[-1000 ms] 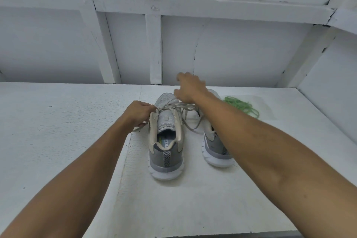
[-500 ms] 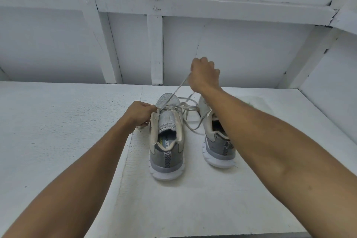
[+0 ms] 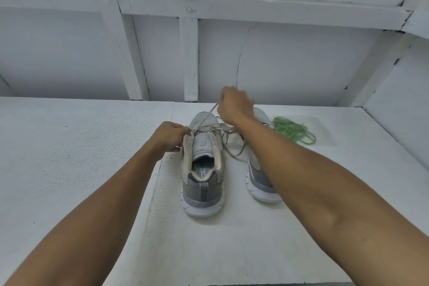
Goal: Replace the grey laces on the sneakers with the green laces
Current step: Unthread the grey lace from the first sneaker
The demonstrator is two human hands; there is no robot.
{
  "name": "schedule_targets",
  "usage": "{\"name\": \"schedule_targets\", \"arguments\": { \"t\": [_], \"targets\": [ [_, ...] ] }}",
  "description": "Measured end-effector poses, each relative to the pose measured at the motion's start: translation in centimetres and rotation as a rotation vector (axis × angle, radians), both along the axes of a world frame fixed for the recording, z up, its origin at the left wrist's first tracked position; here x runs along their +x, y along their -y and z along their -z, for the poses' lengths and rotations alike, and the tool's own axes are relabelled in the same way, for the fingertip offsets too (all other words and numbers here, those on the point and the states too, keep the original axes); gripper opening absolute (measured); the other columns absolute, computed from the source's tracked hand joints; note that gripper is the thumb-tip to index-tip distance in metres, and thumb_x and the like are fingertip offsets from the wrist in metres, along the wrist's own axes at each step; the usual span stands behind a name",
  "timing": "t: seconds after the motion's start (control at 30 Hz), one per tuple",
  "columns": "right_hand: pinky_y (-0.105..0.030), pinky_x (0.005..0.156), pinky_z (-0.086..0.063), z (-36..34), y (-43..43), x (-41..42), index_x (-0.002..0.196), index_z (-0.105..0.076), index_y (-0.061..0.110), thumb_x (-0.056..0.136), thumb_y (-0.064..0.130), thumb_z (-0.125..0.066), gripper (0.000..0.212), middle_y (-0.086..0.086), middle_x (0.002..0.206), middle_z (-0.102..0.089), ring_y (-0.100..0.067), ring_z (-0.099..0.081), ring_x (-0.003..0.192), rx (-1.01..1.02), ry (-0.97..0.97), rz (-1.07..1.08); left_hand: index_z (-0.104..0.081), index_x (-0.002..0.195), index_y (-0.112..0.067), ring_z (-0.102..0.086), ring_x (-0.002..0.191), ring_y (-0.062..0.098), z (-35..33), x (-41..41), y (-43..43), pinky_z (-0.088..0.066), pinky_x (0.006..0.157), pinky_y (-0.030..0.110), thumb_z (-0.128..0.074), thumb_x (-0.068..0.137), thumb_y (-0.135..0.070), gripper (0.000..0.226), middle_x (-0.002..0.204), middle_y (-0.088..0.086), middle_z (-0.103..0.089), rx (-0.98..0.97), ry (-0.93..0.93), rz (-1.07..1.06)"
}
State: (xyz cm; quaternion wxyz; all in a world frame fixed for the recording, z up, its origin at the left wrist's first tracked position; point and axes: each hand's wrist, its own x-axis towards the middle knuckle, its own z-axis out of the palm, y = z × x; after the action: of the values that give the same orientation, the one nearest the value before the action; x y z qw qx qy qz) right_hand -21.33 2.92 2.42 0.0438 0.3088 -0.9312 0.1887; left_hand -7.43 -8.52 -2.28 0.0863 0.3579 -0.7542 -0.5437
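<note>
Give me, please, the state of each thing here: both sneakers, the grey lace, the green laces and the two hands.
left sneaker: upright, heel toward the camera, lacing loosened.
right sneaker: upright, partly hidden by the right forearm.
grey lace: one strand pulled taut, the rest slack between the sneakers.
green laces: loose heap, untouched.
left hand: grips the left sneaker's upper edge.
right hand: pinches the grey lace, raised.

Left sneaker and right sneaker side by side on counter, toes toward wall. Spare laces on counter, just right of right sneaker. Left hand on left sneaker's left side; right hand above toes, lace running down to left sneaker.
</note>
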Motion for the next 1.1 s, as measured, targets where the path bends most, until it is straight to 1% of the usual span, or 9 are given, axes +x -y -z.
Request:
{"name": "schedule_targets", "arguments": {
  "t": [0.1, 0.23, 0.33, 0.4, 0.47, 0.67, 0.83, 0.93, 1.1],
  "targets": [
    [-0.044, 0.092, -0.037, -1.3, -0.6, -1.2, 0.112, -0.059, 0.014, 0.089, 0.011, -0.049, 0.025, -0.008, 0.120, -0.052, -0.031, -0.046, 0.112, -0.009, -0.122, 0.109, -0.074, 0.096, -0.008, -0.062, 0.075, 0.019, 0.1, -0.1, 0.0, -0.056, 0.083, 0.040, -0.058, 0.091, -0.019, 0.021, 0.087, 0.009, -0.068, 0.001, 0.002, -0.003],
    [-0.044, 0.095, -0.036, -0.6, 0.5, 0.0, 0.126, -0.053, 0.020, 0.087, 0.015, -0.057, 0.040, -0.006, 0.131, -0.048, -0.032, -0.043, 0.122, 0.091, 0.077, -0.144, -0.073, 0.095, -0.005, -0.062, 0.075, 0.020, 0.2, 0.0, 0.0, -0.056, 0.082, 0.038, -0.058, 0.090, -0.019, 0.021, 0.085, 0.009, -0.068, 0.004, -0.001, -0.014],
    [-0.040, 0.095, -0.036, 1.0, 1.3, 1.5, 0.102, -0.067, 0.031, 0.082, 0.027, -0.067, 0.020, 0.000, 0.122, -0.059, -0.026, -0.042, 0.123, 0.219, 0.224, -0.278, -0.072, 0.095, -0.001, -0.062, 0.075, 0.020, 0.2, 0.0, 0.1, -0.056, 0.083, 0.040, -0.058, 0.087, -0.018, 0.024, 0.082, 0.009, -0.067, 0.013, 0.003, -0.008],
    [-0.040, 0.096, -0.039, 1.7, 1.6, 1.8, 0.084, -0.063, 0.031, 0.081, 0.024, -0.067, 0.009, 0.000, 0.117, -0.063, -0.025, -0.047, 0.119, 0.260, 0.254, -0.262, -0.073, 0.093, -0.002, -0.062, 0.075, 0.020, 0.2, 0.0, 0.2, -0.056, 0.084, 0.043, -0.058, 0.085, -0.019, 0.024, 0.081, 0.009, -0.067, 0.011, 0.010, -0.003],
    [-0.041, 0.095, -0.040, 1.8, 1.7, 1.8, 0.078, -0.059, 0.030, 0.084, 0.023, -0.066, 0.012, -0.001, 0.116, -0.063, -0.025, -0.050, 0.116, 0.265, 0.227, -0.252, -0.074, 0.090, -0.005, -0.062, 0.075, 0.020, 0.1, 0.0, 0.2, -0.056, 0.085, 0.044, -0.058, 0.085, -0.019, 0.022, 0.082, 0.010, -0.068, 0.004, 0.010, -0.005],
    [-0.029, 0.069, -0.041, 1.4, 1.8, 1.4, 0.072, -0.053, 0.026, 0.085, 0.010, -0.058, 0.021, 0.003, 0.097, -0.061, -0.023, -0.058, 0.094, 0.192, 0.194, -0.297, -0.075, 0.088, -0.004, -0.060, 0.071, 0.021, -0.7, -0.2, 0.0, -0.058, 0.079, 0.040, -0.061, 0.086, -0.019, 0.020, 0.083, 0.014, -0.068, -0.064, 0.016, -0.002],
    [-0.030, 0.072, -0.044, 0.4, 1.4, 0.5, 0.083, -0.054, 0.022, 0.090, 0.008, -0.049, 0.016, -0.002, 0.101, -0.060, -0.024, -0.055, 0.091, 0.153, 0.204, -0.307, -0.074, 0.091, 0.002, -0.061, 0.068, 0.020, -0.9, -0.3, 0.0, -0.058, 0.062, 0.027, -0.062, 0.089, -0.017, 0.022, 0.092, 0.020, -0.071, -0.095, 0.034, -0.019],
    [-0.031, 0.074, -0.045, -0.2, 0.7, -0.5, 0.085, -0.055, 0.021, 0.090, 0.009, -0.050, 0.014, -0.004, 0.102, -0.061, -0.025, -0.057, 0.093, 0.126, 0.182, -0.277, -0.074, 0.089, -0.003, -0.062, 0.071, 0.020, -0.8, -0.4, 0.0, -0.059, 0.063, 0.026, -0.062, 0.089, -0.018, 0.019, 0.097, 0.018, -0.071, -0.091, 0.041, -0.019],
    [-0.034, 0.075, -0.050, -1.0, -0.2, -2.0, 0.071, -0.049, 0.026, 0.089, 0.009, -0.049, 0.025, -0.004, 0.103, -0.063, -0.026, -0.059, 0.091, 0.083, 0.176, -0.235, -0.075, 0.092, -0.004, -0.063, 0.076, 0.021, -0.6, -0.4, 0.1, -0.060, 0.074, 0.032, -0.063, 0.090, -0.018, 0.019, 0.097, 0.017, -0.071, -0.059, 0.023, -0.018]
  ]
}}
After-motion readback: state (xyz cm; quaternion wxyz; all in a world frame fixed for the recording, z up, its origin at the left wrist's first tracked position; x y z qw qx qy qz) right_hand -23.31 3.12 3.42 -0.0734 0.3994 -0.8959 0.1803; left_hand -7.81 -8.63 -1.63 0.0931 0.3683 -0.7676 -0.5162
